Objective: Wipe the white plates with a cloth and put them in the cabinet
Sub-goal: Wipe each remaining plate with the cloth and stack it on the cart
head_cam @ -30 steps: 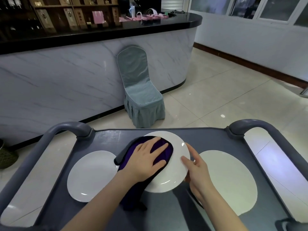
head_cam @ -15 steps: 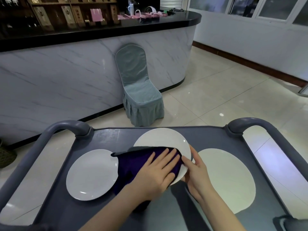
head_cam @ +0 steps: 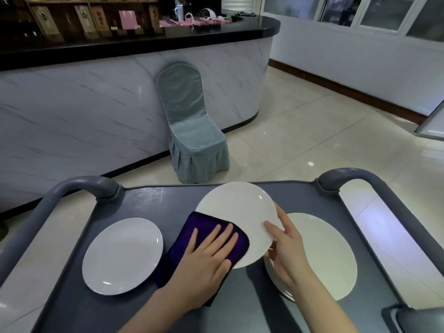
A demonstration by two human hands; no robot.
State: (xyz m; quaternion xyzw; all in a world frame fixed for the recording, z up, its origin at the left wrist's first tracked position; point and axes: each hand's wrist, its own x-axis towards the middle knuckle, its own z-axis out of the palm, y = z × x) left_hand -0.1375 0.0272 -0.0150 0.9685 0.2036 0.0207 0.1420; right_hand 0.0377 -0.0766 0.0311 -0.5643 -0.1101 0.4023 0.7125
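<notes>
Your left hand (head_cam: 206, 258) presses the purple cloth (head_cam: 204, 227) under its spread fingers while your right hand (head_cam: 286, 243) pinches the white plate (head_cam: 235, 212) by its edge

Three plates (head_cam: 123, 255) (head_cam: 236, 212) (head_cam: 322, 255), one cloth (head_cam: 206, 224)

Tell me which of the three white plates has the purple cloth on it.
The middle plate: the purple cloth covers its near left edge. The left plate and the right plate carry no cloth.

A purple cloth (head_cam: 206, 227) is pressed on the middle plate (head_cam: 237, 207) by the left hand (head_cam: 206, 258); its rim is pinched by the right hand (head_cam: 286, 246).
</notes>
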